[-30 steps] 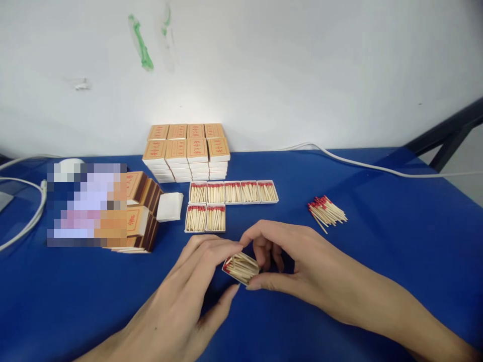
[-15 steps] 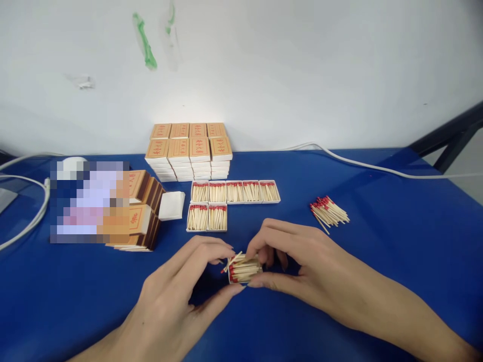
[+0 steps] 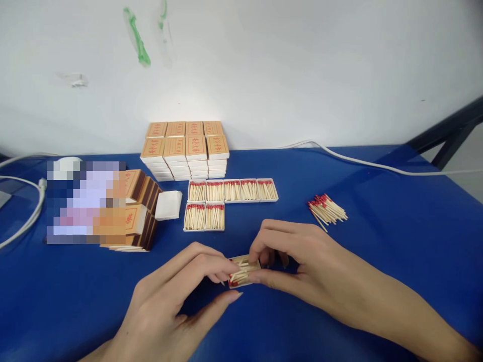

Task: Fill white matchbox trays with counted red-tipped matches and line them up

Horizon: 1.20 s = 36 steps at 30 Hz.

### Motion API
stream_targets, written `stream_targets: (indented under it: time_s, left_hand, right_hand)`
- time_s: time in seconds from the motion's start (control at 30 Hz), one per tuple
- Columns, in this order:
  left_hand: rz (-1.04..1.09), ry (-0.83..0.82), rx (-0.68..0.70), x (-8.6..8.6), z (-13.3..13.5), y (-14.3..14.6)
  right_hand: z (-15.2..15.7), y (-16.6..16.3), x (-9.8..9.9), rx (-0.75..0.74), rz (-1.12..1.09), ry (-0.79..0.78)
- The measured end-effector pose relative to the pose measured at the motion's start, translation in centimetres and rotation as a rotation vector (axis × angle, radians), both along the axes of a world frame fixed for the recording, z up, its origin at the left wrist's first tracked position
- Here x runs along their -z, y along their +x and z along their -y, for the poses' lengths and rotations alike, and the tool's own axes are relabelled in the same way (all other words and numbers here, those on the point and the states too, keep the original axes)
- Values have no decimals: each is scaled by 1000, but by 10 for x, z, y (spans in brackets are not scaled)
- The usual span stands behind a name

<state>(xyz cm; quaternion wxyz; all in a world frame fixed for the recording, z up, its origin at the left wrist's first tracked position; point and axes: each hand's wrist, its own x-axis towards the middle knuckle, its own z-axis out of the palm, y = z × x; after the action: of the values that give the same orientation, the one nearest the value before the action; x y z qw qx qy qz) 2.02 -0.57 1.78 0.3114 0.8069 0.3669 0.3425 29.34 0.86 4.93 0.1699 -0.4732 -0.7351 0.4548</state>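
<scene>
A small white tray of red-tipped matches sits low over the blue table between my two hands. My right hand pinches it from the right, thumb below and fingers curled over the top. My left hand closes on its left end, fingertips pressing on the matches. Some matches lie askew in the tray. Beyond my hands lie two rows of filled open trays side by side.
A block of stacked closed matchboxes stands against the wall. Brown sleeves and white empty trays lie at the left beside a blurred patch. A loose pile of matches lies at the right. White cables run along the back and left.
The tray has been lowered and levelled between my hands. My left fingers have slid over the matches, which now lie flatter than half a second ago.
</scene>
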Motion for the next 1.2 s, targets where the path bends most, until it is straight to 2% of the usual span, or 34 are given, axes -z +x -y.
stream_targets:
  time_s: [0.27,0.57,0.67,0.77,0.93,1.2]
  left_hand:
    - [-126,93,-66,-1,-3,1]
    - [-136,-11,-35,3,-5,1]
    - [-144,-2,-29,4,-4,0]
    - [-146,16,-3,3,-4,0]
    - [-165,13,-5,2,-3,1]
    - [-186,34,-44,4,-1,2]
  right_hand:
    - [0,-6,-4,-21,-10,65]
    - [-2,-8,2,33,88,204]
    - [-2,-9,0,28,61,181]
    - [0,-10,-1,-48,31,133]
    - [3,-10,2,-135,66,167]
    - [2,-9,3,-62,76,165]
